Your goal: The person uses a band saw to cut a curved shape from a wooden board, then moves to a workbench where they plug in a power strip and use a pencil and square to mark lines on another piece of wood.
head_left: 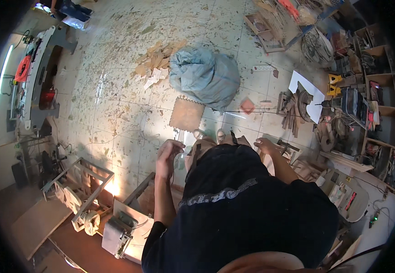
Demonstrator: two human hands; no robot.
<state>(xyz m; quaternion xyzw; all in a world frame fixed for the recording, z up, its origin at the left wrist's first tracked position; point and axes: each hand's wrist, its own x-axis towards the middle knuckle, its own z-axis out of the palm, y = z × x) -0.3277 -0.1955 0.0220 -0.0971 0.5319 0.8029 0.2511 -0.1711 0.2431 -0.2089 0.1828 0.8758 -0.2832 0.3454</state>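
Observation:
My left hand [169, 152] hangs left of my legs with its fingers curled; whether something thin is in them I cannot make out. My right hand [264, 145] is out to the right, fingers loosely bent and apart, with no held thing visible, near a dark metal bar [286, 148]. My black shirt fills the lower middle, above my shoes [220, 135] on the tiled floor [129, 109]. Just ahead of my feet lie a worn brown square mat [186, 113] with toothed edges and a large bluish sack [204, 77], with brown paper scraps [154, 59] beside it.
A machine bench [43, 77] stands at far left, a metal frame [88, 166] and grey machine [120, 234] at lower left. Cluttered shelves [379, 109], a wooden rack [263, 34] and a machine table [352, 204] line the right. A person's legs [72, 11] show at upper left.

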